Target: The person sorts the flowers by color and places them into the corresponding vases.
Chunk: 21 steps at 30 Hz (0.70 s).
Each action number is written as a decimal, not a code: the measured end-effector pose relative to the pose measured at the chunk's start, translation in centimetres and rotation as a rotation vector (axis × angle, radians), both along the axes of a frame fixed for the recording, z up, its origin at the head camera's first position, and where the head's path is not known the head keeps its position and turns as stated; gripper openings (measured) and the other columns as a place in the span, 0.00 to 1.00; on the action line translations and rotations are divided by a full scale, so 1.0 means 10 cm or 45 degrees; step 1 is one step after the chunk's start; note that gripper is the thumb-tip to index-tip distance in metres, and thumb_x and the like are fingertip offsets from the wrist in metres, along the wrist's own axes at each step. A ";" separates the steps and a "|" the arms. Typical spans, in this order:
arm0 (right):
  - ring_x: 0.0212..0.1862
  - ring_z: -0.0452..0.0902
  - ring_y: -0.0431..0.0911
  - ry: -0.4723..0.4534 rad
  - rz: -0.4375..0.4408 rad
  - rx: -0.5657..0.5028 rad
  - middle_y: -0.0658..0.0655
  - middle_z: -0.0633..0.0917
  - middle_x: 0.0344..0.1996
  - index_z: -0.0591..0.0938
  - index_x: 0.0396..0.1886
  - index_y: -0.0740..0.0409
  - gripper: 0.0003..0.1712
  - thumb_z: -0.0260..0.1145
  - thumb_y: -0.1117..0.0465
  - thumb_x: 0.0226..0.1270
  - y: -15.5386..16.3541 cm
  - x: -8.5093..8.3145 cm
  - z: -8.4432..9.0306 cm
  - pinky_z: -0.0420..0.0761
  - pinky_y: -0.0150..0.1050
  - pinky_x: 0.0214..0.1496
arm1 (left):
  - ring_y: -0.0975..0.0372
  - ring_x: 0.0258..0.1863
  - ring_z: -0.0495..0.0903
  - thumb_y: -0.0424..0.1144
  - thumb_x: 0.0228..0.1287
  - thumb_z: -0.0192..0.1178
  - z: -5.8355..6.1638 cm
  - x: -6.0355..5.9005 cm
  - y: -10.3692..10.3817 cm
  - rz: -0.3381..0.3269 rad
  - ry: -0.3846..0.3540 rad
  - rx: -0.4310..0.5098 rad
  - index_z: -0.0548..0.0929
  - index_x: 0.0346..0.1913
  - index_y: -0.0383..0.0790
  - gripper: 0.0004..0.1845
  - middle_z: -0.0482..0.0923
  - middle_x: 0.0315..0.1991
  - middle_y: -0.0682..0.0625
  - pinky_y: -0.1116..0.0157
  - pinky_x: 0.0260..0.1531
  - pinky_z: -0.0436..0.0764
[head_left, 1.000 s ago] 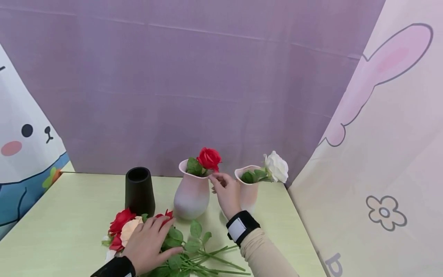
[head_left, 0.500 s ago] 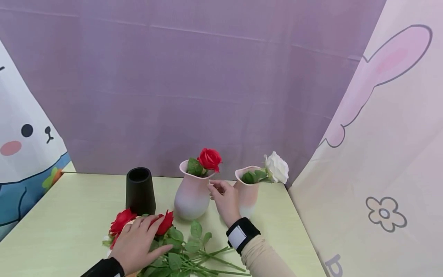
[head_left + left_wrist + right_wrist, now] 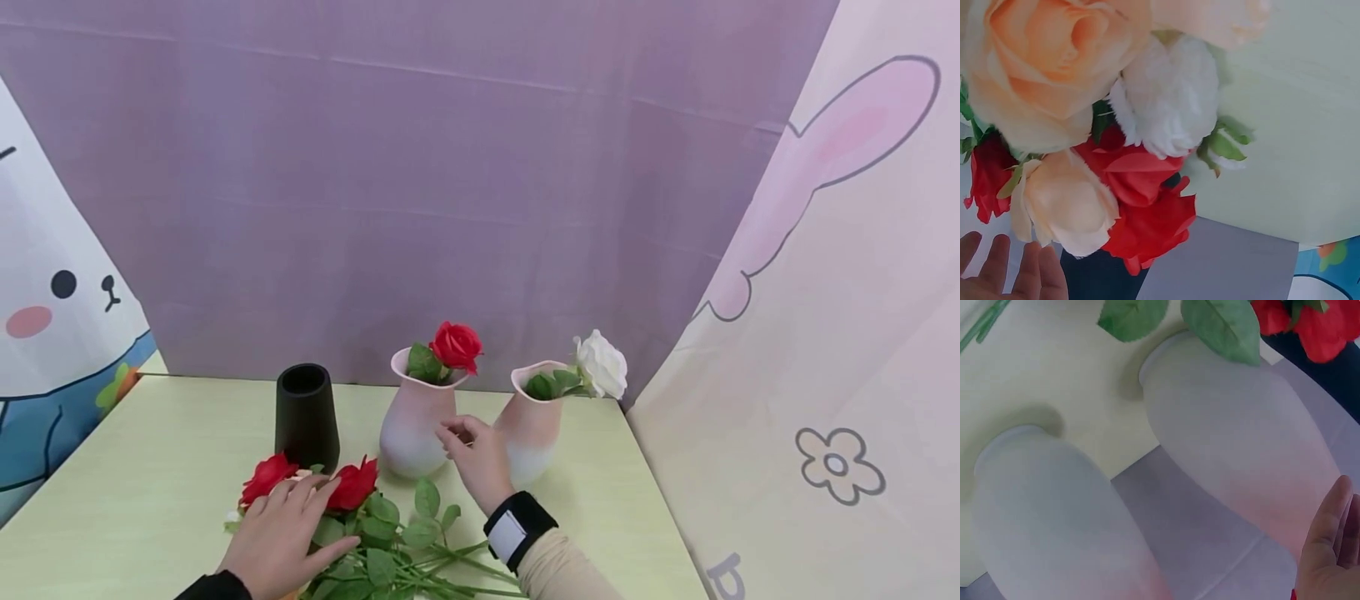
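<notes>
Pile of loose flowers (image 3: 380, 531): near centre of the table (image 3: 187, 450), blooms to the left, stems crossing to the right; laid one way, presumably to keep stem ends together and within reach. Included: peach rose (image 3: 1047, 62), white bloom (image 3: 1172, 94), red bloom (image 3: 354, 485).

Left hand (image 3: 279, 533): fingers extended and spread over the blooms, gripping nothing visible; perhaps steadying the heap, firm contact impossible to tell.

Middle vase (image 3: 412, 429), pink above, paler below: upright, far side, with one red rose (image 3: 456, 347) leaning over the right rim, probably from a stem loose in a wide mouth.

Right vase (image 3: 538, 437): upright, with one white rose (image 3: 602, 365) tipped well out to the right, seemingly likewise.

Black vase (image 3: 306, 425): upright at left, just beyond the pile.

Right hand (image 3: 478, 462): near side of both pink vases, fingers loosely bent, nothing visible held; beside the middle vase, touching or apart unclear.
</notes>
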State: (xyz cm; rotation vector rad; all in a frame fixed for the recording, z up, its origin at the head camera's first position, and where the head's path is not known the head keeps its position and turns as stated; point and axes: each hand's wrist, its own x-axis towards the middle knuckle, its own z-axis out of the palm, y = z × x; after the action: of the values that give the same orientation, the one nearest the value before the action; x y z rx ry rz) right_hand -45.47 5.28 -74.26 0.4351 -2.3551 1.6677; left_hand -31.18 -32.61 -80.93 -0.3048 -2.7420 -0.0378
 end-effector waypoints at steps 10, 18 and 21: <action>0.37 0.84 0.45 0.021 0.038 0.170 0.40 0.87 0.36 0.83 0.46 0.24 0.14 0.65 0.33 0.63 -0.10 0.19 -0.30 0.82 0.36 0.29 | 0.43 0.62 0.69 0.87 0.49 0.39 2.80 1.28 0.98 0.065 -0.378 -0.042 0.75 0.67 0.48 0.55 0.72 0.65 0.44 0.36 0.53 0.73; 0.32 0.82 0.42 0.012 0.011 0.202 0.42 0.87 0.34 0.83 0.43 0.24 0.12 0.67 0.34 0.61 -0.20 0.13 -0.91 0.74 0.28 0.22 | 0.46 0.62 0.69 0.89 0.45 0.32 2.22 1.14 0.76 0.079 -0.326 -0.059 0.70 0.71 0.56 0.57 0.70 0.66 0.50 0.32 0.55 0.69; 0.32 0.83 0.42 0.031 0.018 0.221 0.42 0.87 0.34 0.83 0.43 0.24 0.12 0.67 0.35 0.61 -0.23 0.18 -1.05 0.75 0.29 0.24 | 0.46 0.62 0.70 0.90 0.44 0.32 2.08 1.10 0.70 0.084 -0.322 -0.070 0.70 0.70 0.57 0.57 0.70 0.66 0.50 0.32 0.54 0.70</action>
State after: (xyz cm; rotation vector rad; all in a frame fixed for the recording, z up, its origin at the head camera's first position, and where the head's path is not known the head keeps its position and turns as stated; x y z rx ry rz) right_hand -43.70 2.95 -84.80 0.5004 -2.4943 1.4603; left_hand -20.19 -25.60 -60.16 -0.2381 -3.0067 0.0185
